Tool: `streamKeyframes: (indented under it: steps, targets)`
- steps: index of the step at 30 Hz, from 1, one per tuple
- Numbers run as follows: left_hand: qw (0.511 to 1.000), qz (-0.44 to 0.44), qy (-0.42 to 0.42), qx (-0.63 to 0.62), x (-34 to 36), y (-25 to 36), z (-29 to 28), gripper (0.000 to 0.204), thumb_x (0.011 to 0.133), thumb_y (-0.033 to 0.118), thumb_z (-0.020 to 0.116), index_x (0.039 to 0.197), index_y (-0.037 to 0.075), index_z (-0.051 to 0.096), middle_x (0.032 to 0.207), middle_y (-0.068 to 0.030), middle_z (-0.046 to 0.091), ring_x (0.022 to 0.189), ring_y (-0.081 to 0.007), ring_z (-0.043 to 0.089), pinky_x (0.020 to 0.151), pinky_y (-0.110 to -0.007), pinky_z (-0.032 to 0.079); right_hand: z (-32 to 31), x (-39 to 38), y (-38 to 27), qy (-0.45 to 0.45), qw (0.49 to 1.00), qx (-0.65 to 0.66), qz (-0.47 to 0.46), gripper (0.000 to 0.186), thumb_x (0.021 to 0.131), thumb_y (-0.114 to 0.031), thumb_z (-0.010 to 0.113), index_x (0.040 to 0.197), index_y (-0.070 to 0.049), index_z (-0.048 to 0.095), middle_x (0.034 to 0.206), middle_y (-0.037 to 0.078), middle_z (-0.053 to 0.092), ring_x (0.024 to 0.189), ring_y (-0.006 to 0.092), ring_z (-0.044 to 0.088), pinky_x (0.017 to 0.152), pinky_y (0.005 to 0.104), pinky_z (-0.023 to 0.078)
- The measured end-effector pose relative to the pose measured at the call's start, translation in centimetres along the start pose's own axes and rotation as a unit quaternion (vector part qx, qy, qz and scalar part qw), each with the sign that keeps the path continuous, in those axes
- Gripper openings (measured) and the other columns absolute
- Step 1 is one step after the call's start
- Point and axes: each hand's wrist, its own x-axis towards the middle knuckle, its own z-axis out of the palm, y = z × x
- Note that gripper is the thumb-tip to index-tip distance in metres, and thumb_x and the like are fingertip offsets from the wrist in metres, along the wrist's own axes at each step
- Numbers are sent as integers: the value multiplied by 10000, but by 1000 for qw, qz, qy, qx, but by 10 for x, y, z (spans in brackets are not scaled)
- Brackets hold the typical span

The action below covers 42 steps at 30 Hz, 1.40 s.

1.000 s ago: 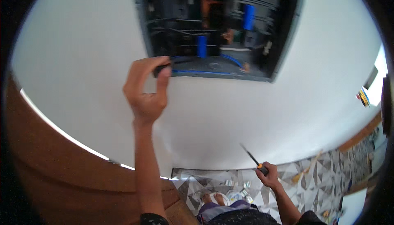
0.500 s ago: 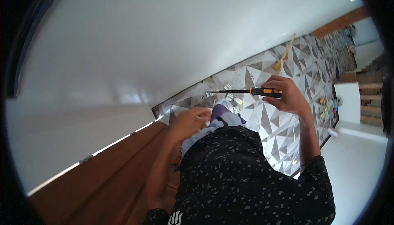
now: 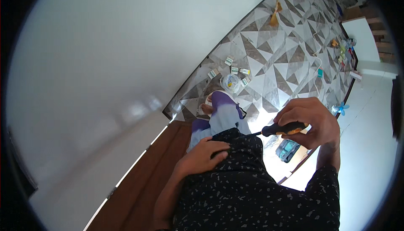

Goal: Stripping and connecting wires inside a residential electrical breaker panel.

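Observation:
A black-and-orange screwdriver (image 3: 286, 128) is gripped by its handle in my right hand (image 3: 313, 121). Its dark shaft points left across the front of my black speckled shirt (image 3: 248, 184), and the tip cannot be made out against the cloth. My left hand (image 3: 204, 155) lies against the shirt near the waist, fingers loosely bent and the thumb apart from them. Nothing shows in it. Below are my purple and pale trousers (image 3: 225, 113) and bare feet (image 3: 207, 104).
Small boxes (image 3: 234, 69) and a clear plastic bag (image 3: 230, 82) lie on the patterned tile floor. A white wall (image 3: 126, 41) and brown door panel (image 3: 139, 180) stand left. Farther off are a broom (image 3: 275, 14), a toolbox (image 3: 288, 149) and a blue fan (image 3: 341, 108).
My right hand and the screwdriver have come lower and closer to my body. My left hand has come down onto the shirt. The view has shifted, showing more floor.

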Motion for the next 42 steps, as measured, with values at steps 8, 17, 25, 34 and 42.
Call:
streamKeyframes:
  steps: [8,17,25,34,42]
  targets:
    - [973,-109,21,203,66,-28,12,332,967,320,585,1210,104,650,1057,-119,689,1013,-271,639,850,-373,487,10,-18,0,11,992,-123,21,328,669,-14,768,967,-79,648,924,59,671,830,263,655,626,365,515]
    - [992,-75,-40,95,43,15,-4,233,944,233,590,1080,101,725,1014,-113,702,1001,-308,637,860,-443,476,13,-28,-5,-42,995,-86,16,273,728,-32,728,979,-94,641,1001,47,666,909,251,647,682,354,546]
    - [981,-106,-82,142,100,-43,-1,289,854,302,696,1073,119,741,1002,-132,718,912,-296,684,818,-384,530,9,-24,-20,-111,991,-68,-26,319,721,2,651,1029,-80,645,1064,40,669,974,256,625,728,377,553]
    - [978,109,-170,55,150,-60,22,352,813,361,722,983,53,729,887,-129,711,774,-288,656,719,-407,507,17,-39,-17,-162,981,-91,-55,312,803,-82,655,1110,-133,644,1034,73,663,993,284,635,772,393,551]
    - [959,171,-103,200,186,-81,38,246,806,262,642,841,33,724,712,-169,668,661,-336,660,652,-447,509,7,-17,-22,-207,969,-134,-5,363,844,-156,676,1199,-120,612,1024,107,660,985,311,634,829,404,522]
